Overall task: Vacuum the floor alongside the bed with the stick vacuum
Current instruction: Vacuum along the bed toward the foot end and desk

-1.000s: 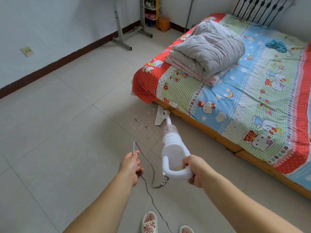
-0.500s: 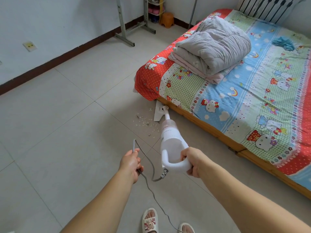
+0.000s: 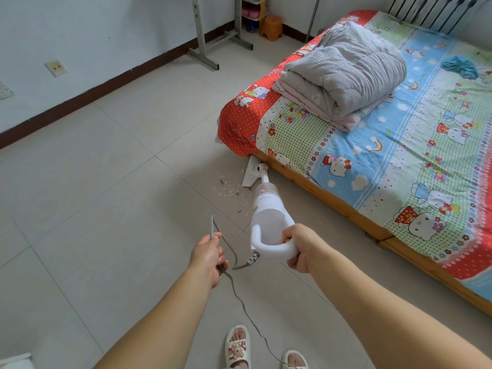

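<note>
From the head camera, the right hand (image 3: 303, 247) is wrapped closed around the loop handle of the white stick vacuum (image 3: 269, 217), whose floor head (image 3: 251, 174) sits flat on the tiles right at the corner of the bed (image 3: 319, 179), just beside the wooden frame and under the overhang of the red sheet. The left hand (image 3: 209, 255) is closed around a loop of the grey power cord (image 3: 239, 296), keeping it lifted off to the side; the cord trails back between the person's slippered feet (image 3: 237, 346). A scatter of pale debris (image 3: 230, 189) lies on the floor touching the left edge of the head and trailing toward the person, so this patch is not clean yet. The strip of floor along the bed nearer the person looks bare, though fine dust would be too small to tell. Judging by this, the job is partway: the crumbs by the corner remain to be picked up.
</note>
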### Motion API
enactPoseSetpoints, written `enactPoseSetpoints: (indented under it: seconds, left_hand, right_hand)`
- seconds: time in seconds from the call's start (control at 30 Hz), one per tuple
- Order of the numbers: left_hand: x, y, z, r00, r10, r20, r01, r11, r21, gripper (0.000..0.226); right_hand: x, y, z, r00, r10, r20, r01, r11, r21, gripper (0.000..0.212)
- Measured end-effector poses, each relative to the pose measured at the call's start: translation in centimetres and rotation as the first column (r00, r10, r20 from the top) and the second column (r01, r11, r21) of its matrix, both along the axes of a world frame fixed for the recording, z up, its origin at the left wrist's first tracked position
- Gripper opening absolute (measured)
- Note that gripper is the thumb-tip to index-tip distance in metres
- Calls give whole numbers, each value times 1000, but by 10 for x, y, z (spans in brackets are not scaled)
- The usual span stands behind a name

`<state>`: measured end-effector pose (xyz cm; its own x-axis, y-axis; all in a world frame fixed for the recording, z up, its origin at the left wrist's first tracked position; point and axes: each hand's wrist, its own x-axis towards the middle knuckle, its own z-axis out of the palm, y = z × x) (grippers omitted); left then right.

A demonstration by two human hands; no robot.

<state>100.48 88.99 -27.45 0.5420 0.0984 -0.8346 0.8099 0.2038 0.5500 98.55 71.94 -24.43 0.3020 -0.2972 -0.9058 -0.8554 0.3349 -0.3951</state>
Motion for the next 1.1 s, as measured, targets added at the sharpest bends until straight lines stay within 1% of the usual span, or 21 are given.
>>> enactPoseSetpoints:
  seconds: [0.17,0.37,0.53,0.63,0.7,0.8,1.1]
  left_hand:
    - [-6,1,-1,1000,17,9,-18,1000,4,24]
    - [-16,1,0,1000,14,14,-14,1000,24,24]
    - [-24,-3,1,1000,15,26,-16,1000,24,27]
    - [-32,-9,1,999,18,28,-18,999,28,30]
    - [-39,-15,3,999,18,29,-19,999,27,31]
    - [-50,-26,6,1000,11,28,-11,1000,25,31]
    - [-82,-63,13,999,-3,42,3,1000,6,30]
  right_hand:
    - [-11,7,-3,999,-36,-14,37,998,51,13]
    - [-11,4,-4,998,-66,0,66,997,39,15]
    - [-30,-25,-3,992,-121,21,122,992,-37,20]
    - [-43,-47,0,988,-149,37,151,986,-76,16]
    - [-51,-59,1,989,-144,32,147,983,-108,19]
    - [-65,-74,2,990,-138,37,142,980,-139,30]
    - [-111,-114,6,996,-92,12,93,980,-177,37]
